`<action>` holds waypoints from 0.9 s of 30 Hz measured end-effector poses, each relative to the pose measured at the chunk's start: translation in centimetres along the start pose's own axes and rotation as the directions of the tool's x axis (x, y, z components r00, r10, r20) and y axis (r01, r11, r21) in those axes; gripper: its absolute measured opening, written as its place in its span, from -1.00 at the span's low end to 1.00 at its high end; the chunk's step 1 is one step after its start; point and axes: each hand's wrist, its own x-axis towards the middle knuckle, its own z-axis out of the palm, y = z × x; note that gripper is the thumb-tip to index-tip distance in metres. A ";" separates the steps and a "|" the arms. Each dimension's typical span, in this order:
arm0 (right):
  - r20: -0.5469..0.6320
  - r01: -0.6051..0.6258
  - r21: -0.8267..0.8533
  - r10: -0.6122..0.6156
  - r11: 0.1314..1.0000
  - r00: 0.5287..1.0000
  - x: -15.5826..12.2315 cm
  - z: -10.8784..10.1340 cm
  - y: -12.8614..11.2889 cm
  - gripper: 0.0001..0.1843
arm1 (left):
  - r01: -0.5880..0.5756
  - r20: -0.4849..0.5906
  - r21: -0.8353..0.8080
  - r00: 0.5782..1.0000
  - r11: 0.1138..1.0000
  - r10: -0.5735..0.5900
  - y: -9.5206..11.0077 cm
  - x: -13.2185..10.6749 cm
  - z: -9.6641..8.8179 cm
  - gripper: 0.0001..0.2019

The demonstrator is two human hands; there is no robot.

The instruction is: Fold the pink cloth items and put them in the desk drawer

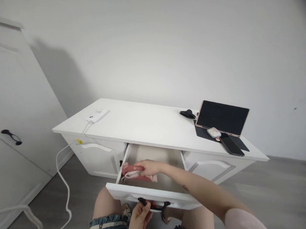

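Observation:
The middle drawer (128,191) of a white desk (147,124) is pulled out. My right hand (150,167) reaches into it and rests closed on a folded pink cloth (133,173) lying at the drawer's left side. Below the drawer front, my left hand (139,216) pinches the black drawer handle (153,205). My knees and denim shorts show under the drawer.
On the desk's right end stand a tablet (222,118) on a dark mat, a small white case (213,132), a black phone (232,146) and a black clip (187,113). A white charger (96,115) with its cable lies at the left. A white wardrobe (16,121) stands at the left.

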 end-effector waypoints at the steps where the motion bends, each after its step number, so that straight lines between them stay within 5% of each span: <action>1: -0.100 0.046 -0.036 -0.049 0.998 0.994 -1.3 -0.7 -0.7 -0.51 | 0.002 0.031 0.004 1.000 1.000 -0.002 0.2 0.2 0.4 -0.67; 4: -0.368 0.161 -0.286 -0.263 0.945 0.892 -4.2 -0.4 -3.5 -0.55 | -0.017 0.096 0.015 0.995 1.000 0.016 1.4 0.9 1.8 -0.75; 7: -0.379 0.154 -0.647 -0.490 0.747 0.785 -4.0 3.1 -5.5 -0.63 | -0.208 -0.004 0.040 0.978 0.977 0.208 4.7 2.0 3.4 -0.89; 10: -0.325 0.033 -0.832 -0.535 0.554 0.780 -1.4 6.9 -5.2 -0.75 | -0.355 -0.175 0.127 0.911 0.926 0.373 9.1 3.3 5.6 -0.94; 12: -0.365 -0.063 -0.852 -0.503 0.520 0.783 0.1 8.3 -3.9 -0.79 | -0.408 -0.305 0.204 0.837 0.890 0.454 10.9 4.0 7.0 -0.86; 14: -0.421 -0.124 -0.837 -0.482 0.534 0.768 0.2 8.8 -2.1 -0.80 | -0.412 -0.317 0.158 0.839 0.897 0.441 10.8 4.4 8.0 -0.81; 18: -0.544 -0.206 -0.775 -0.464 0.598 0.699 -3.9 8.9 1.5 -0.78 | -0.181 -0.005 -0.091 0.983 0.979 0.181 6.4 4.3 7.1 -0.78; 22: -0.763 -0.422 -0.569 -0.261 0.706 0.592 -10.5 10.4 5.5 -0.72 | -0.012 0.193 -0.170 0.980 0.985 0.045 3.1 3.9 4.4 -0.72; 27: -0.961 -0.661 -0.093 0.107 0.744 0.255 -15.0 13.5 9.5 -0.68 | 0.053 0.200 -0.248 0.980 0.967 -0.002 3.2 4.2 4.0 -0.86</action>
